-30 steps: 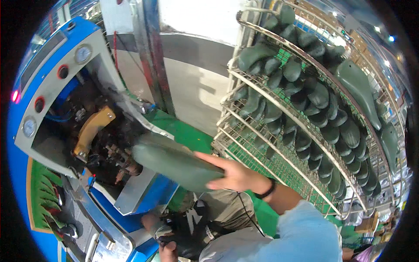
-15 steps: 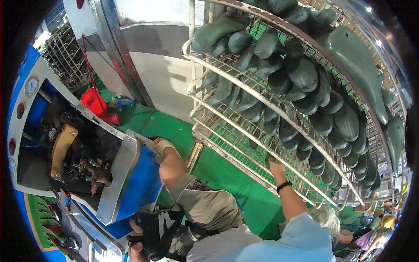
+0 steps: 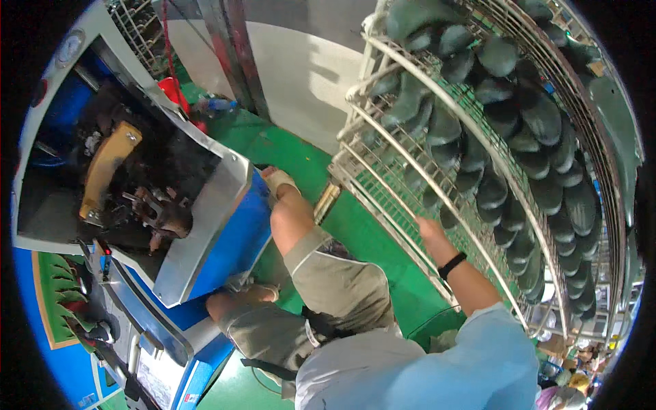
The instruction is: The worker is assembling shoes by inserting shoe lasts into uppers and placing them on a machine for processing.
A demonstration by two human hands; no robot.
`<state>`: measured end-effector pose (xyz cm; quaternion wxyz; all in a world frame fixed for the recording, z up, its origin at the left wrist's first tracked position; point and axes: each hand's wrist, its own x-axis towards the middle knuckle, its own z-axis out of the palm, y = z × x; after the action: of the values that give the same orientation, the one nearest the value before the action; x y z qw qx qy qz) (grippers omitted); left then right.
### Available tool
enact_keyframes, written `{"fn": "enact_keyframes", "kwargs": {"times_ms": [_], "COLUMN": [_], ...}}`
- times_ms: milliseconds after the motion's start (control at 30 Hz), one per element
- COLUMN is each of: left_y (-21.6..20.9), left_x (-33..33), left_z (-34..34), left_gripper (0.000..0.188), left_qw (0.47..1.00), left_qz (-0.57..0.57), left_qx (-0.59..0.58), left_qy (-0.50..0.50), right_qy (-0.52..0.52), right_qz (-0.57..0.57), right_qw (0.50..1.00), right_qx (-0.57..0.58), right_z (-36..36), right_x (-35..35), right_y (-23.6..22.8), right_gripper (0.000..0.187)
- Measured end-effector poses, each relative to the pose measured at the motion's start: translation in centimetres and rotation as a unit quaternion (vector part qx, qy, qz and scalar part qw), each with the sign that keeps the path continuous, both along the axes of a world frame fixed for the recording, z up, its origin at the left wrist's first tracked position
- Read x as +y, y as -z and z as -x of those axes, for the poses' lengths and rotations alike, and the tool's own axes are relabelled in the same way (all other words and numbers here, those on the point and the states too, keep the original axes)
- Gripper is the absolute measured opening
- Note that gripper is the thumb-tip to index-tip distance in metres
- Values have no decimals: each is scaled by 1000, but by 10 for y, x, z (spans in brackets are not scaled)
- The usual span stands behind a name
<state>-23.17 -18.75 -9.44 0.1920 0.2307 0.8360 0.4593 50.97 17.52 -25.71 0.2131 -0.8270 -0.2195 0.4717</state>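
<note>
My right hand (image 3: 432, 236), with a dark band (image 3: 452, 265) on its wrist, is at a lower shelf of a cream wire rack (image 3: 471, 130). Its fingers look closed round the shelf's edge rod; no loose thing shows in them. Dark green shoe lasts (image 3: 543, 123) lie packed on the upper shelves, toes outward, right of and beyond this hand. A few lasts hang over the gap near the fingers. My left hand is outside the picture.
At the left stands a blue and grey machine (image 3: 205, 239) with a curved tan part (image 3: 109, 171) inside. Beside it is a board holding green pieces (image 3: 65, 290). A red bucket (image 3: 174, 94) stands beyond on the green floor (image 3: 273, 140). My legs (image 3: 335, 280) are between machine and rack.
My left hand, which held a black item with white stripes at the lower left, has gone out of view with it. My right hand has shifted slightly along the shelf. The view has turned left.
</note>
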Motion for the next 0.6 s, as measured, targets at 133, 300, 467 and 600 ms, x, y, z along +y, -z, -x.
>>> {"fn": "enact_keyframes", "kwargs": {"times_ms": [133, 300, 467, 600], "left_y": [5, -3, -19, -12], "left_x": [-9, -26, -64, 19], "left_z": [16, 20, 4, -98], "left_gripper": [22, 23, 24, 21], "left_qw": [993, 966, 905, 966], "left_qz": [10, 25, 58, -31], "left_qx": [109, 246, 402, 254], "left_qy": [-34, -70, -124, 16], "right_qy": [-89, -261, -362, -373], "right_qz": [-58, -221, -330, -304], "right_qw": [925, 870, 763, 788], "right_qx": [364, 354, 422, 385], "right_z": [93, 153, 157, 131], "right_x": [26, 64, 65, 46], "right_y": [-122, -276, -326, -334], "right_gripper": [32, 37, 39, 38]}}
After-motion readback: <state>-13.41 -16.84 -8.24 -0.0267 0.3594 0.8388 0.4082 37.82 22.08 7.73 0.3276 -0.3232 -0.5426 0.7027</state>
